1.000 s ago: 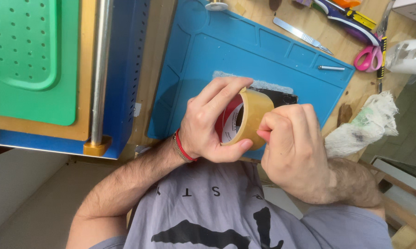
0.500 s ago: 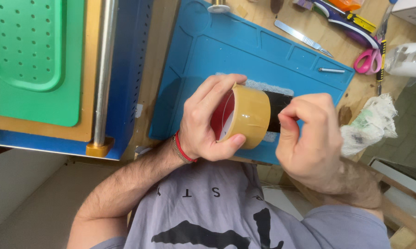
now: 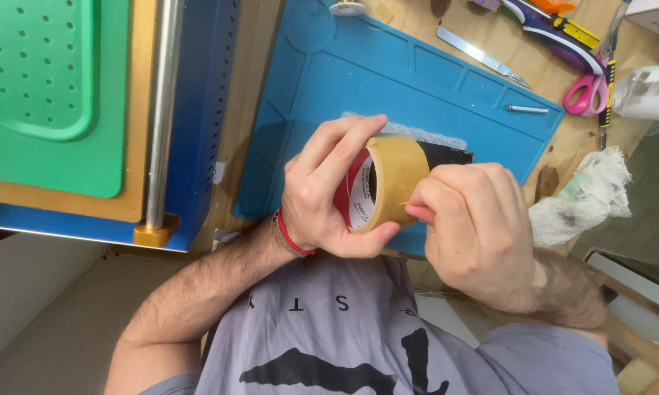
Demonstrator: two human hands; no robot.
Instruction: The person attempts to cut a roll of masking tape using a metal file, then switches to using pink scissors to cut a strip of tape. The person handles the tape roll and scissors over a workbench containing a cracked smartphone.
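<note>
Since half a second ago the right hand (image 3: 475, 234) has slid back against the roll of tan packing tape (image 3: 384, 183); before, it was pinched a little way off to the side, and now its fingertips (image 3: 421, 212) press on the roll's outer face. Nearest the camera is the person's grey printed shirt (image 3: 358, 329), with both forearms rising from it. Round the left wrist sits a red cord bracelet (image 3: 293, 238). The left hand (image 3: 326, 190) is wrapped about the roll, thumb beneath, fingers curled over the top, so the red and white inner core faces it. The right hand is curled narrow, fingers bunched at the tape's surface; whether it grips a loose end cannot be told. The roll is held in the air above the near edge of a blue work mat (image 3: 388, 80), which lies on the wooden tabletop (image 3: 256, 88). Behind the roll, on the mat, lies a black strip (image 3: 446, 155) with a pale, glittery edge. Farther off on the mat is a small metal pin (image 3: 527, 110); beyond it, a metal scalpel (image 3: 483, 57) and pink-handled scissors (image 3: 585, 91). A crumpled white rag (image 3: 585, 197) lies at the right. At the left stands a green perforated panel (image 3: 44, 80) beside a metal rod (image 3: 161, 110).
</note>
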